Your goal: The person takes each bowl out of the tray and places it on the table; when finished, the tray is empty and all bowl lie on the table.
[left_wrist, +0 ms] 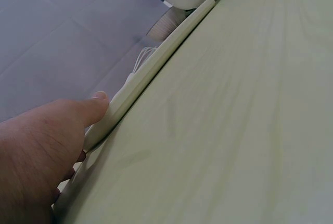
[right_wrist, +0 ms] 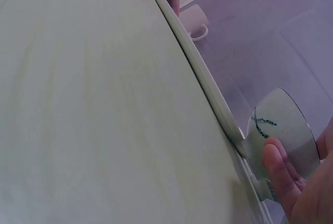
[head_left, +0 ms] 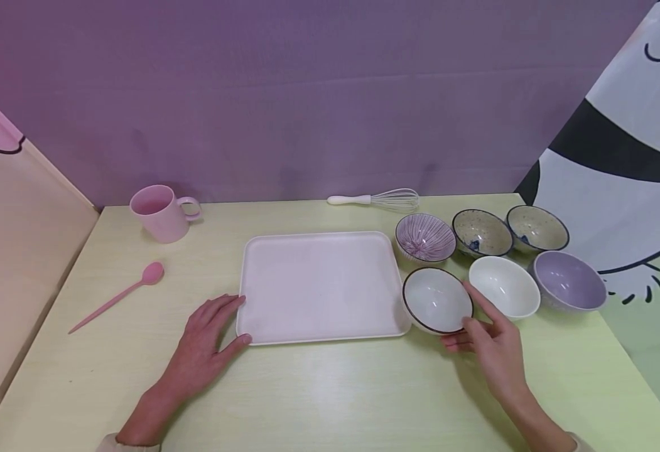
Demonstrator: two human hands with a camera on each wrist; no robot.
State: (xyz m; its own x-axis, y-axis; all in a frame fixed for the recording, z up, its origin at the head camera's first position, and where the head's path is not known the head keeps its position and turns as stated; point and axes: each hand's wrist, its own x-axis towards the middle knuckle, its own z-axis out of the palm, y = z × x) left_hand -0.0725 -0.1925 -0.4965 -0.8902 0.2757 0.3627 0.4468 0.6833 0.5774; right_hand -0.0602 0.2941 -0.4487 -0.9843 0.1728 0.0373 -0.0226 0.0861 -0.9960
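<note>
My right hand grips a white bowl with a dark rim at the tray's lower right corner, thumb and fingers on its right side. Painted red flowers and a green stem show on its outside in the left wrist view; in the right wrist view the bowl appears raised beside the tray edge. A pale rectangular tray lies flat in the middle of the table. My left hand holds the tray's near left corner, thumb at the front edge, fingers along the left side. Some left fingertips are hidden in the left wrist view.
Right of the tray stand a purple-striped bowl, two speckled bowls, a plain white bowl and a lilac bowl. A whisk lies behind. At left are a pink mug and a pink spoon.
</note>
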